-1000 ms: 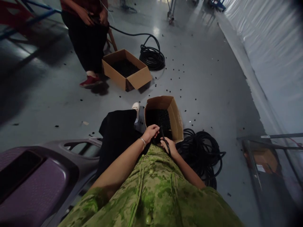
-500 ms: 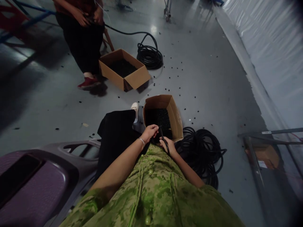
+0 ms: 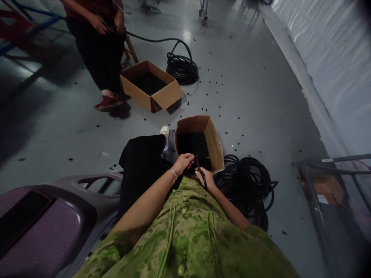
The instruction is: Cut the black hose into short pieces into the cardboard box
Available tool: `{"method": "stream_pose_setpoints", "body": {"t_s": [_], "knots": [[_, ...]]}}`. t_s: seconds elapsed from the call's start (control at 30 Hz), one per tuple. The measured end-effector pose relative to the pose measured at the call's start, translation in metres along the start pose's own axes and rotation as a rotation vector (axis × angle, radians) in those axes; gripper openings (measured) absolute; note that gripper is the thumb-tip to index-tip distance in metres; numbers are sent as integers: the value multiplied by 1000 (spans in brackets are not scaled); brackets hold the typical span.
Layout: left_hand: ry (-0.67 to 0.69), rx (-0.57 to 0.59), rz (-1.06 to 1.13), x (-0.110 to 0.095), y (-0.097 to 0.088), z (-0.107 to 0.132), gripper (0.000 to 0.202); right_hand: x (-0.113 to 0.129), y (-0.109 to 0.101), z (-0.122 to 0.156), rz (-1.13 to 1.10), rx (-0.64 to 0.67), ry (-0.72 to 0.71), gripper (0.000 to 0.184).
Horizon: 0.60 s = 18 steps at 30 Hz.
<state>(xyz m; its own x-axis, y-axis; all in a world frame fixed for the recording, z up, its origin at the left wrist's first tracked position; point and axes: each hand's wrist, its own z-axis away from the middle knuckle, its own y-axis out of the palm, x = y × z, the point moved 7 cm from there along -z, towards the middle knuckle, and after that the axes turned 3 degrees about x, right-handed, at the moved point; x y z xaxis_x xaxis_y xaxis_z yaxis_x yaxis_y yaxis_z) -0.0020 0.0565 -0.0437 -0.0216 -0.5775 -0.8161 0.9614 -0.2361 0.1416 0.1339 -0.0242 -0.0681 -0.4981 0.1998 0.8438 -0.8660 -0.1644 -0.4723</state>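
Note:
A length of black hose [image 3: 202, 175] lies in my right hand [image 3: 209, 180], its end pointing up and away from me. The fingers of that hand are wrapped round it. My left hand [image 3: 183, 162], with a bracelet at the wrist, is pinched closed just left of the hose tip; anything between those fingertips is too small or hidden to make out. Both hands are over the near edge of an open cardboard box [image 3: 215, 141]. Small black pieces [image 3: 198, 143] fill its bottom. To the right of the box lies a tangled coil of black hose [image 3: 246, 181].
Another person [image 3: 97, 50] sits at the upper left beside a second cardboard box [image 3: 168, 94] and a neat hose coil [image 3: 182, 69]. Small black bits dot the floor [image 3: 261, 116]. A phone [image 3: 24, 216] rests on a purple chair [image 3: 62, 231]. A metal frame [image 3: 333, 160] stands at right.
Both hands keep nearly the same pose over the box, the hose still in the right one. The view has shifted very slightly.

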Motion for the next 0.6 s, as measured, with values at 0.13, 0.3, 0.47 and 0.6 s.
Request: {"method": "stream_pose_setpoints", "body": {"t_s": [0.13,0.3,0.47,0.6], "knots": [[-2,-1,-21,0,1,0,12,-1,-1,1,78,-24,5,33],[-11,-1,-44,2,1,-2,16,-3,3,1,114,-26,2,33],[-13,-9,-43,2,1,-3,19,-10,7,-3,108,-31,-2,32],[-33,-30,-63,2,1,-3,18,-16,9,-6,101,-58,-1,29]]}}
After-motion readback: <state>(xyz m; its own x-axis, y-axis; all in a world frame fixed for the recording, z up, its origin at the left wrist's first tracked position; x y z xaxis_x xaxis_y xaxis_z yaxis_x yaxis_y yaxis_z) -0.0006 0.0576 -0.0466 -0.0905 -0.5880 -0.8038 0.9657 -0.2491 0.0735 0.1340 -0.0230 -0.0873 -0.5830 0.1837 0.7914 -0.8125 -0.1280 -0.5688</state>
